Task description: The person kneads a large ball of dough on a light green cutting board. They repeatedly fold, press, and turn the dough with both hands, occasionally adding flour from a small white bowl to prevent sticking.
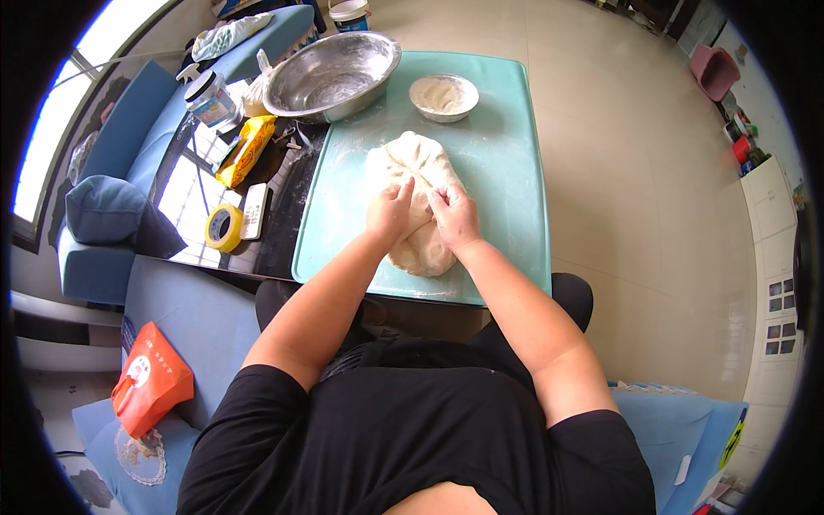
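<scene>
A large, pale lump of dough [422,249] lies on the light green board [506,189] in front of me, long from near to far, with folds gathered around its middle. My left hand [390,211] is closed on its left side, thumb on top. From the right, my right hand [456,215] grips the dough with thumb and fingers pinched together. Both hands are dusted with flour, and the fingers under them are partly hidden. Beyond the dough, a small metal bowl [444,118] holds flour [440,94].
A wide steel basin [378,62], floury inside, rests at the board's far left. On the black table [184,193] are yellow tape [211,230], a white phone-like object [254,211], a yellow packet [247,150] and a jar [211,101]. A blue sofa [163,112] stands left; an orange bag [163,382] lies nearer.
</scene>
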A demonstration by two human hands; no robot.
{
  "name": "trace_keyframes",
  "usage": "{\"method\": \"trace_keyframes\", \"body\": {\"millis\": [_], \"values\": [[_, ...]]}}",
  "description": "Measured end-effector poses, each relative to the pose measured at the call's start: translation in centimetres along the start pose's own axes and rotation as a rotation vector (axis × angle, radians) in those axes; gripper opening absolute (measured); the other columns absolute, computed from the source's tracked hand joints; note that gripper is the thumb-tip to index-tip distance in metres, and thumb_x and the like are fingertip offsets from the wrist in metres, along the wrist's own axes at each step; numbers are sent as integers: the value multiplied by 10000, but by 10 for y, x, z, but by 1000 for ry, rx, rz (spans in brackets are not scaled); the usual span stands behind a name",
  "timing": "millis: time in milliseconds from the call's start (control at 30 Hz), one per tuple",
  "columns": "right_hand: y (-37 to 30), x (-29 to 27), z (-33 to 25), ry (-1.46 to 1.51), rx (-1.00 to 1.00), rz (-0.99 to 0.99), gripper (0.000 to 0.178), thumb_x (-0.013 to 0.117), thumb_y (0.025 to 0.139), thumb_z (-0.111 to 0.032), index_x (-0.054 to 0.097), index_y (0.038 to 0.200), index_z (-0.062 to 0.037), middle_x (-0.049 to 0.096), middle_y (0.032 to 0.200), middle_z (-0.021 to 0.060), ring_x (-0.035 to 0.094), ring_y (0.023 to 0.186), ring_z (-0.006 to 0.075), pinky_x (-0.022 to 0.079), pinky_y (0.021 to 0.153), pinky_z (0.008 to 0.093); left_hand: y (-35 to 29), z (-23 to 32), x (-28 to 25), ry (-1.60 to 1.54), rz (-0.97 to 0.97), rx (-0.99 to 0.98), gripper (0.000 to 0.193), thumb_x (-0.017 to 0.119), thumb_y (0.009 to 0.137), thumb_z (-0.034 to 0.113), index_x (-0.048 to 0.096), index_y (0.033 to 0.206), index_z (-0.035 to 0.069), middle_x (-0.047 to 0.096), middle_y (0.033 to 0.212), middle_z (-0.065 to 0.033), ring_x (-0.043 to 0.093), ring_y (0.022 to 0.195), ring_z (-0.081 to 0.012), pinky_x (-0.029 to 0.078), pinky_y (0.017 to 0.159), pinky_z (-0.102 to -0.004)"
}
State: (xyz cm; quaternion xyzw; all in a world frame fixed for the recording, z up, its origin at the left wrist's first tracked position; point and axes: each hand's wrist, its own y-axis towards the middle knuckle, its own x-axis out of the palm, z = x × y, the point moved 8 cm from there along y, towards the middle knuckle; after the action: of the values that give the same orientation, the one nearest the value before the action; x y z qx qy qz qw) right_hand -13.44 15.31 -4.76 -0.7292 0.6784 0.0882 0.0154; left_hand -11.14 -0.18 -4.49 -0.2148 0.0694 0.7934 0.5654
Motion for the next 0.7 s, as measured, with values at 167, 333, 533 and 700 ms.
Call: {"method": "trace_keyframes", "body": {"millis": [167,333,533,700], "values": [[2,6,4,180,147,-100,123,575,892,-129,620,877,-15,656,753,66,585,614,127,480,593,276,17,-22,4,9,-45,33,407,487,953,375,562,728,45,540,648,-62,478,589,-179,405,581,-326],[2,6,0,309,256,-205,87,578,902,-105,606,922,-25,627,761,31,533,616,81,451,578,226,4,-13,10,1,-211,60,480,471,924,461,629,825,18,633,740,-194,608,709,-368,465,668,-427],[14,0,-29,294,311,-267,151,546,930,-198,553,888,-53,629,759,37,556,607,90,423,529,210,-17,19,-2,337,-112,78,464,503,906,475,637,811,41,627,718,-198,606,688,-365,467,656,-428],[91,4,-49,69,118,-263,183,505,948,-228,541,981,-52,618,784,37,564,609,91,418,495,208,-27,22,-7,293,24,187,294,580,848,340,588,782,54,631,854,-176,606,816,-368,468,732,-448]]}}
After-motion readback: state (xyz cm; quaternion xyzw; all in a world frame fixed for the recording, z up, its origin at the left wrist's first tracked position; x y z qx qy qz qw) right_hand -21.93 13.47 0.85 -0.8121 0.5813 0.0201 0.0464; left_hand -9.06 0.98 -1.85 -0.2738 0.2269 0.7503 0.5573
